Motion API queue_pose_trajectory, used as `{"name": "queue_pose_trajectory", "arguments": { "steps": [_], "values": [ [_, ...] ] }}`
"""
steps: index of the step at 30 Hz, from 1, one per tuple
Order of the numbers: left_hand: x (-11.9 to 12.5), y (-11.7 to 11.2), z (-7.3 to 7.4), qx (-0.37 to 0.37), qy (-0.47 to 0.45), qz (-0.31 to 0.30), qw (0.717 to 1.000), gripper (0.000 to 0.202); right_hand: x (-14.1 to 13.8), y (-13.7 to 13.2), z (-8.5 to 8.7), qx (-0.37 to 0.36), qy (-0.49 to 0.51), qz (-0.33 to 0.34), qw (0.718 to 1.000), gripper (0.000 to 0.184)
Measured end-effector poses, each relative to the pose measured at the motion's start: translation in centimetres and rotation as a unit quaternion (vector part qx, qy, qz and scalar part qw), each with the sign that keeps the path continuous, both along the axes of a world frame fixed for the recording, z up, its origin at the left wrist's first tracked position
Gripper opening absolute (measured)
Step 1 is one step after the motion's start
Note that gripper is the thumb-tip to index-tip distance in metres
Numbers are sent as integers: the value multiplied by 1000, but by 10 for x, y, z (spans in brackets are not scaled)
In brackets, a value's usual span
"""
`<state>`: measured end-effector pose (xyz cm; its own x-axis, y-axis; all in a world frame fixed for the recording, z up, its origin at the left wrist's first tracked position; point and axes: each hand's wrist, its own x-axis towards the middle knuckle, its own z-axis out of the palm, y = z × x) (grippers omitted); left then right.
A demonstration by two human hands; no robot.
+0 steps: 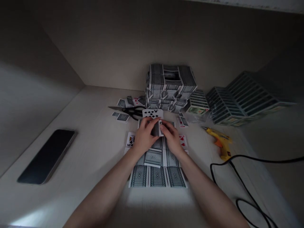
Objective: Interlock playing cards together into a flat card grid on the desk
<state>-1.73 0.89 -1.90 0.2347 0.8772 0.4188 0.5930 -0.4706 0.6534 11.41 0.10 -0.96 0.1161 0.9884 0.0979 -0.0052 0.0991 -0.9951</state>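
My left hand (144, 134) and my right hand (173, 139) meet over a flat panel of playing cards (158, 176), mostly laid backs up. Between their fingertips is a narrow, seemingly folded playing card (161, 130), pinched from both sides. Nearer to me, a loose-looking card (153, 157) lies tilted on the panel. A king (130, 139) shows at the panel's left side and a five of hearts (182, 141) at its right. Just beyond the fingers lies a spade card (152, 113), face up. My hands hide part of the panel's middle.
Behind stands a box built from cards (156, 77). Scissors (133, 110) lie among card scraps (123, 117). At right are card stacks (198, 101), larger boxes (228, 106) and a yellow glue gun (219, 141) with a looping black cable (247, 157). A phone (47, 156) lies left.
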Motion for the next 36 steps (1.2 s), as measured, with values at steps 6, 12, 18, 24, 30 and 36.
{"name": "queue_pose_trajectory", "arguments": {
  "steps": [6, 12, 18, 24, 30, 36],
  "values": [
    [-1, 0, -1, 20, -15, -12, 1000, 69, 3, 0, -8, 10, 6, 39, 999, 33],
    [-1, 1, 0, 19, -18, -22, 999, 68, 4, 3, -16, -27, 59, 87, 994, 38],
    [0, 0, 0, 27, -5, -28, 999, 72, 2, 3, -9, -20, 28, 45, 998, 38],
    [-1, -1, 0, 38, -27, -69, 996, 75, 1, 3, -5, -11, 47, 2, 999, 34],
    [-1, 0, 1, 42, -49, -73, 995, 63, 3, 6, -9, 10, 56, 9, 998, 32],
    [-1, -1, 4, 46, -62, -54, 996, 60, 5, 8, -17, -12, 73, 52, 996, 37]
  ]
}}
